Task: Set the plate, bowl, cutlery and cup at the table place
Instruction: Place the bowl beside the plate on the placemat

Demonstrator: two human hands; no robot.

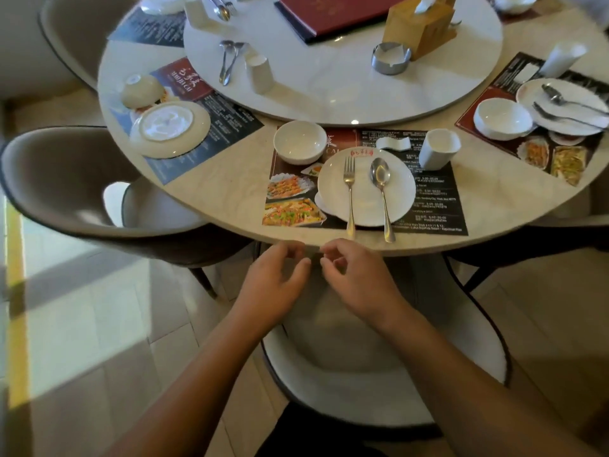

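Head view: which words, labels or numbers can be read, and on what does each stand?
"CA": white letters on the near placemat, cut off by the plate.
Red characters on the plate rim: too blurred to read.
Small print on the near placemat: too small.
White characters on the left placemat: upside down, unreadable.
Gold mark on the menu book: too faint.

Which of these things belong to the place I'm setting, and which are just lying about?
Job: plate, fork and spoon lying on it, bowl, cup, all on the nearest placemat.
Lying about: ashtray, red menu, wooden tissue holder on the turntable; left place's plate; right place's bowl.
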